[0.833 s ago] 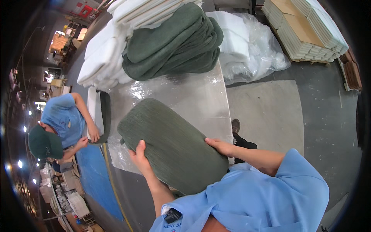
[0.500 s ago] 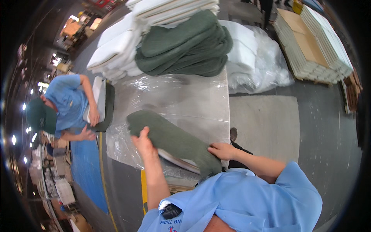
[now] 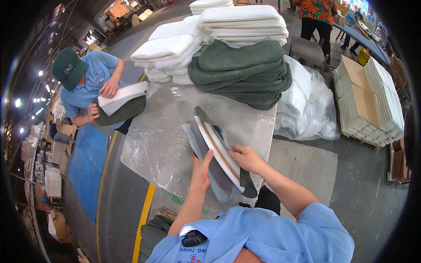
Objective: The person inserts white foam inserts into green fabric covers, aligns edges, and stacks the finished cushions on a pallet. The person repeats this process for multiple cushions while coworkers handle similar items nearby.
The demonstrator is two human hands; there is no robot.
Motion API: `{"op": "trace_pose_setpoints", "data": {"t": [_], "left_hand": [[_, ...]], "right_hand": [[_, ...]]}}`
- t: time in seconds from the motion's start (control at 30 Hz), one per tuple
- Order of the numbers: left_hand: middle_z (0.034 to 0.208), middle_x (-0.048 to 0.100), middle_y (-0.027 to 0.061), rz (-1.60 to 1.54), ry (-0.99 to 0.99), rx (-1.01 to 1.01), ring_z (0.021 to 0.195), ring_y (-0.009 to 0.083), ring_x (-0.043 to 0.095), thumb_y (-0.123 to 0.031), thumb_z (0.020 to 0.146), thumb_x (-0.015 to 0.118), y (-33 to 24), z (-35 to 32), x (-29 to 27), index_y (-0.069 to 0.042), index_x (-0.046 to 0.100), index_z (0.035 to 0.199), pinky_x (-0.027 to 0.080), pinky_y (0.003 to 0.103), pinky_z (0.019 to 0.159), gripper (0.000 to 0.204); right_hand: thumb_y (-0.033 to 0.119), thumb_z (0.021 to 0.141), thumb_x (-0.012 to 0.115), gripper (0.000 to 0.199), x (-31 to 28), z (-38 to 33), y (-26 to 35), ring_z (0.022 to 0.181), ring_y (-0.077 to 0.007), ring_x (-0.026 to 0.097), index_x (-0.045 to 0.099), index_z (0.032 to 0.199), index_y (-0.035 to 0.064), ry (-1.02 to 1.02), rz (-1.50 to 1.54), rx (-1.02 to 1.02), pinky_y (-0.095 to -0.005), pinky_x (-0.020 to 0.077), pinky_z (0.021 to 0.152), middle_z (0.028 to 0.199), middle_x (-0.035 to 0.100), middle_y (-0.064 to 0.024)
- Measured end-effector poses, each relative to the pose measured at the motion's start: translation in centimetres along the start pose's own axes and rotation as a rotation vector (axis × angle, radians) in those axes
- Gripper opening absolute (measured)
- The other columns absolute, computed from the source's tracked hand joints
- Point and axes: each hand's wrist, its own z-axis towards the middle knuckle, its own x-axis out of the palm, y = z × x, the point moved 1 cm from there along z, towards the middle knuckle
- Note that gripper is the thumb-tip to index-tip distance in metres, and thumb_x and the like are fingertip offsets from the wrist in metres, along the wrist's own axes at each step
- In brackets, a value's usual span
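Observation:
A curved green cushion cover (image 3: 250, 186) with grey lining (image 3: 221, 189) is tilted on its side between my hands. Its open edge faces up and shows white padding (image 3: 218, 154) with a thin brown strip (image 3: 212, 142) along it. My left hand (image 3: 202, 168) grips the grey side, thumb on top and fingers mostly hidden behind. On the other side my right hand (image 3: 248, 158) pinches the green edge. Beneath lies a table (image 3: 164, 122) covered in clear plastic film.
Green covers (image 3: 241, 72) are piled at the table's far side, beside stacked white pads (image 3: 241, 22). To the left, a co-worker (image 3: 94, 72) holds a white pad and green cover. Bagged white padding (image 3: 313, 109) and stacked boards (image 3: 368, 101) stand to the right.
The cushion cover has turned from green face up onto its side, exposing the padding and brown strip. The co-worker has raised their piece. The whole view has shifted.

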Motion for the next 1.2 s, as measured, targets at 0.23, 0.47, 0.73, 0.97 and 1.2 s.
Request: {"op": "trace_pose_setpoints", "data": {"t": [0.23,0.47,0.73,0.97,1.2], "left_hand": [[0.149,0.057,0.0143,-0.014,0.07,-0.099,0.135,0.0246,0.057,-0.017,0.101,0.076,0.8,-1.6,0.0,-0.003,0.036,0.16,0.048,0.04,0.113,0.072],[0.139,0.064,0.0133,0.002,-0.005,-0.121,0.124,0.0229,0.065,-0.007,0.104,0.069,0.8,-2.1,-2.2,-0.001,0.048,0.151,0.055,0.038,0.105,0.052],[0.145,0.064,0.0173,-0.514,0.118,-0.477,0.133,0.0319,0.063,-0.056,0.111,0.051,6.6,-1.6,-8.4,-0.005,0.055,0.15,0.051,0.049,0.113,0.065],[0.143,0.066,0.0161,-0.115,0.032,-0.442,0.129,0.0311,0.065,-0.052,0.105,0.066,9.2,-0.6,-5.8,0.004,0.057,0.147,0.051,0.046,0.112,0.071],[0.134,0.07,0.01,0.044,-0.104,-0.23,0.119,0.0207,0.065,-0.03,0.11,0.066,11.6,0.6,-7.1,0.003,0.06,0.143,0.052,0.036,0.104,0.047]], "right_hand": [[0.03,0.111,0.061,0.04,1.0,-0.1,-2.4,0.091,-0.0093,0.062,0.072,0.128,-0.0049,0.024,0.607,0.256,-0.0319,0.0521,0.08,0.104,0.074,-0.0022],[0.031,0.11,0.062,0.037,2.7,-2.5,1.7,0.073,-0.0232,0.066,0.076,0.103,-0.0025,-0.025,0.284,0.073,-0.04,0.0522,0.07,0.085,0.075,-0.0055],[0.031,0.109,0.054,0.033,6.6,-2.8,3.5,0.118,-0.0418,0.067,0.073,0.12,0.0059,0.302,-0.282,-0.358,-0.0523,0.0531,0.099,0.121,0.074,-0.0206],[0.026,0.102,0.066,0.056,0.3,5.2,-5.6,0.154,-0.0391,0.041,0.053,0.153,0.0063,-0.205,-0.674,-0.329,-0.0614,0.0331,0.123,0.163,0.047,-0.0184],[0.058,0.106,0.051,0.084,3.7,10.1,-6.0,0.165,-0.0428,0.014,0.029,0.17,0.0079,-0.074,-1.066,-0.227,-0.0612,0.0197,0.13,0.177,0.019,-0.021]]}}
